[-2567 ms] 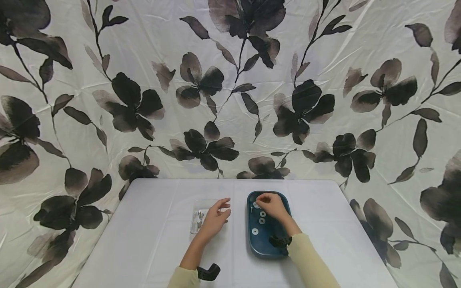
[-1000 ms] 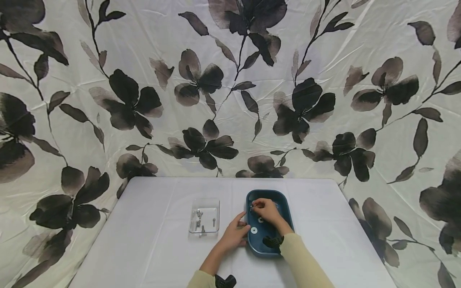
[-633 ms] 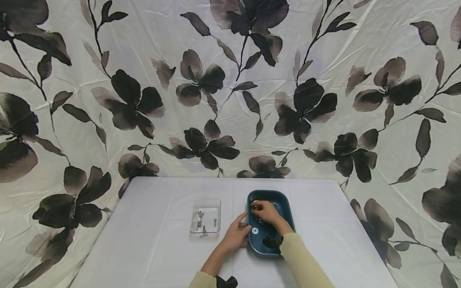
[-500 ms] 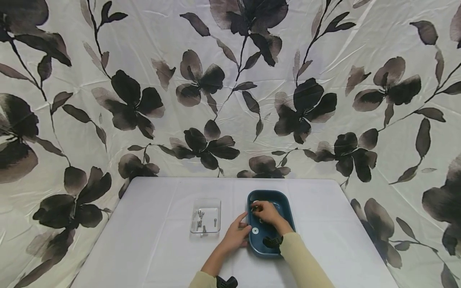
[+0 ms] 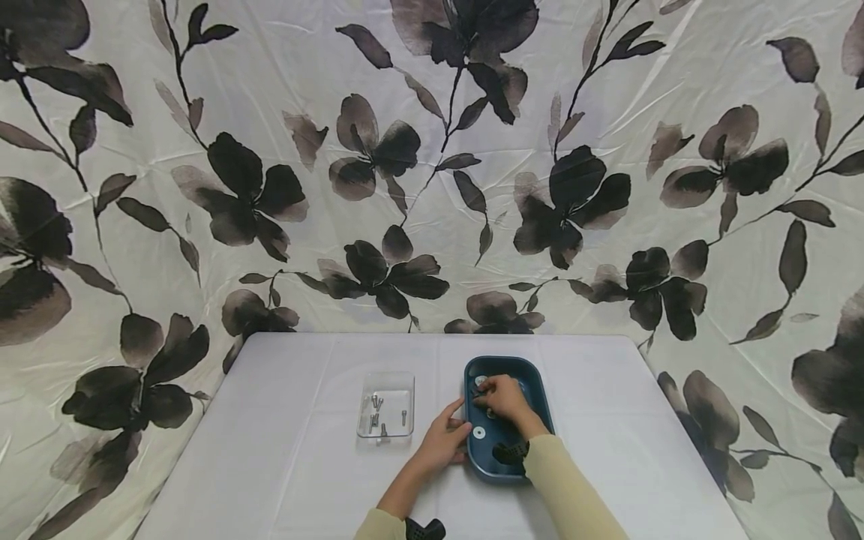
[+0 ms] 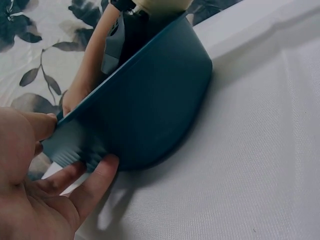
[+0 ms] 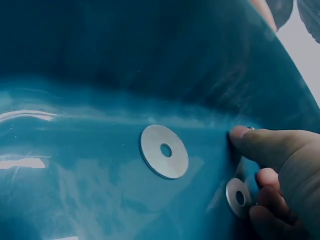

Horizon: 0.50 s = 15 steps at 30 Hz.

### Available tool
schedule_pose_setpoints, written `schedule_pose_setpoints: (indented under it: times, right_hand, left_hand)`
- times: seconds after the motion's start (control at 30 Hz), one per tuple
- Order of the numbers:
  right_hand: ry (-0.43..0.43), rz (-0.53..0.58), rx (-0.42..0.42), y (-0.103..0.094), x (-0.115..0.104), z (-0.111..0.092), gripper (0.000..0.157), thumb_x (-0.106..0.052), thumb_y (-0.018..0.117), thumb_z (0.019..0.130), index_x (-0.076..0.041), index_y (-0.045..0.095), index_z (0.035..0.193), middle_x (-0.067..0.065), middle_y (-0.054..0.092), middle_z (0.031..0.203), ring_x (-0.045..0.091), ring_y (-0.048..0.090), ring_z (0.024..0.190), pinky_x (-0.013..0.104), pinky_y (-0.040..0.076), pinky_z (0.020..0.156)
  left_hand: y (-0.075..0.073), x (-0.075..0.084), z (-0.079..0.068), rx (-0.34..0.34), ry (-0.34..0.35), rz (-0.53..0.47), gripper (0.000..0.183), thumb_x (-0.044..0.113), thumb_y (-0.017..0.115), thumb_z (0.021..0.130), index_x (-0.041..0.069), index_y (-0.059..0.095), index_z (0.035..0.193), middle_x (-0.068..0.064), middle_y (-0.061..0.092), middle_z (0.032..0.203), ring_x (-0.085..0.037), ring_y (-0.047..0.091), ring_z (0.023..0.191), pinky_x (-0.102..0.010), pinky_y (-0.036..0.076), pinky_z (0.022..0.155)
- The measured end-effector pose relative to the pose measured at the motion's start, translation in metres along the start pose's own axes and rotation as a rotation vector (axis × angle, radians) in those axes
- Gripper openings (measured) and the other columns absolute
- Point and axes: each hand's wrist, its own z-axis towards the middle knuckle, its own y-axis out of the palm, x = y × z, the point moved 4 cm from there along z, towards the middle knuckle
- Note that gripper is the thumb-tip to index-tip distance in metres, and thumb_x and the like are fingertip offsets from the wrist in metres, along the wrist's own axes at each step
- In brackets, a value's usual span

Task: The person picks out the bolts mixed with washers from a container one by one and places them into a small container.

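A deep blue tray (image 5: 481, 466) stands on the table with flat, pale washers (image 7: 164, 151) on its floor. My left hand (image 5: 439, 442) touches the tray's left side; in the left wrist view its thumb is at the rim and its fingers lie against the outer wall. My right hand (image 5: 505, 397) reaches inside, its fingertips low by the far left wall. A second washer (image 7: 238, 198) lies close by the fingers, and a small metal glint shows behind the thumb (image 7: 260, 145). I cannot tell whether the fingertips pinch anything.
To the left, a clear plastic box (image 5: 405, 429) holds several small metal screws (image 5: 375, 403). The table has a white cloth (image 5: 297, 435). A floral sheet (image 5: 432, 187) hangs behind its far edge.
My left hand has moved from beside the clear box to the tray's left side. My right hand has stayed in the tray, its fingertips shifting slightly; a washer beyond them shows again.
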Motion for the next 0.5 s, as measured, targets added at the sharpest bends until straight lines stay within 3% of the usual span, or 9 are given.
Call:
schedule_pose_setpoints:
  times: [0.5]
  right_hand:
    - [0.073, -0.043, 0.05, 0.0029, -0.007, 0.0008, 0.015, -0.019, 0.076, 0.084, -0.007, 0.074, 0.094, -0.002, 0.063, 0.07, 0.012, 0.058, 0.049, 0.027, 0.049, 0.046]
  left_hand:
    - [-0.0007, -0.0011, 0.0005, 0.007, -0.006, -0.02, 0.057, 0.021, 0.058, 0.099, 0.019, 0.035, 0.151, -0.016, 0.055, 0.121, -0.027, 0.065, 0.094, -0.039, 0.059, 0.067]
